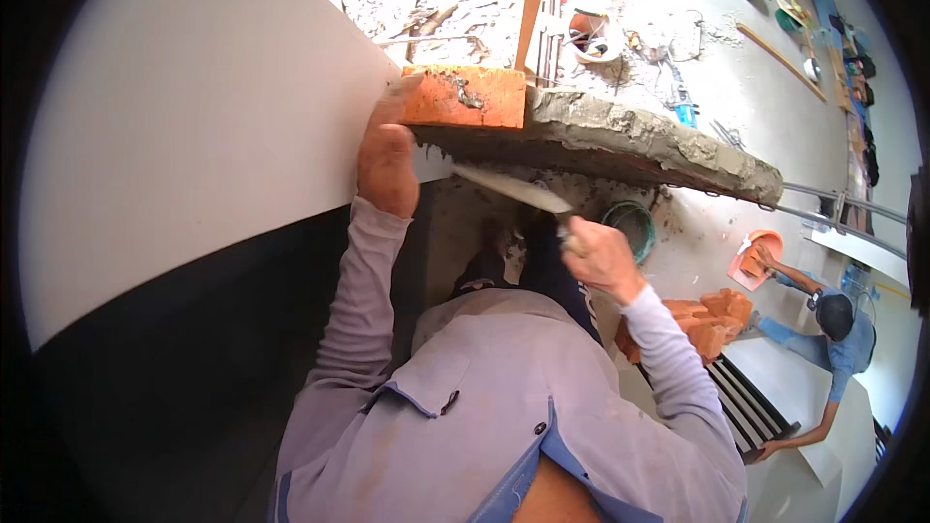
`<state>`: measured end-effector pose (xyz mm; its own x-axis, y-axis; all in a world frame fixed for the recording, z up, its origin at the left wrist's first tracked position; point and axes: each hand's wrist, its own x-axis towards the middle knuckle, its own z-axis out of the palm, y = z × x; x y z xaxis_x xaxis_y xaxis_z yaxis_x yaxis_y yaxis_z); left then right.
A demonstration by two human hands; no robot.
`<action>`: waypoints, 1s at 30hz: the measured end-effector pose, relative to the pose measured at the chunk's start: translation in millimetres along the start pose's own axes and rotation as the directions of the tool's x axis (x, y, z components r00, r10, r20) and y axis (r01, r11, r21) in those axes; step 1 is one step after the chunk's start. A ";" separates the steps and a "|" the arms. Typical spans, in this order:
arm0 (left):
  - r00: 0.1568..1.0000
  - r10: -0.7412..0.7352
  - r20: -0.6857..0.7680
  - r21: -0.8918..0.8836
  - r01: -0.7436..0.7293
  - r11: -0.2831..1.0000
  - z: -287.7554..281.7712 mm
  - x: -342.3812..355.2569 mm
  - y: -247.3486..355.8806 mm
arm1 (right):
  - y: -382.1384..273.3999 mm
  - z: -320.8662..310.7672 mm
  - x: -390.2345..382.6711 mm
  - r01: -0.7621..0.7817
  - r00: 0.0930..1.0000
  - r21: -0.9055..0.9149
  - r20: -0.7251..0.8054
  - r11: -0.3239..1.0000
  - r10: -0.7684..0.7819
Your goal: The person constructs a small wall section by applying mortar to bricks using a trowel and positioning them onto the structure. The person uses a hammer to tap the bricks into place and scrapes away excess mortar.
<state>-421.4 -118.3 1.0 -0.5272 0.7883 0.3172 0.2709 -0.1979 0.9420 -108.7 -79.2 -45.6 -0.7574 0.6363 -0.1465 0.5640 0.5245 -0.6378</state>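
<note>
An orange brick (446,87) lies at the left end of a low wall, against the white wall surface, with a smear of mortar on its top. My left hand (389,169) is at the brick's left end, fingers blurred along it and thumb at its near side. In my right hand (605,257) is a trowel (513,188), gripped by the handle, its blade pointing left below the brick's near face. Grey wet mortar (659,140) covers the top of the wall to the right of the brick.
Beside my legs stands a green bucket (632,230). Bricks are stacked (693,324) at right, near a crouching co-worker (841,329) with one hand at a pink basin (756,260). Beyond the wall are a white bucket (593,39), a blue power tool (685,108) and rubble.
</note>
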 end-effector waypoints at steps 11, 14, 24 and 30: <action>0.719 -0.352 0.600 0.783 -0.436 0.445 10.3 10.1 8.0 | 24.6 25.3 82.9 0.016 0.999 0.181 0.038 0.983 -0.023; 0.730 -0.350 0.587 0.791 -0.425 0.441 12.7 6.2 7.4 | 27.1 -28.3 48.7 -0.078 0.991 0.240 0.121 0.968 0.050; 0.726 -0.427 0.539 0.828 -0.365 0.426 19.1 -3.5 -4.1 | 3.3 -207.0 113.6 -0.133 0.951 0.090 0.293 0.987 0.101; 0.739 -0.432 0.517 0.843 -0.351 0.408 15.3 -8.5 -4.9 | -0.4 -167.5 228.5 0.132 0.835 0.112 0.523 0.985 -0.172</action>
<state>-405.9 -115.2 -8.0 -0.0904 0.9692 -0.2290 0.9744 0.1336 0.1807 -226.9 160.8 47.9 -0.9011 0.1450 -0.4087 0.4186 0.5370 -0.7324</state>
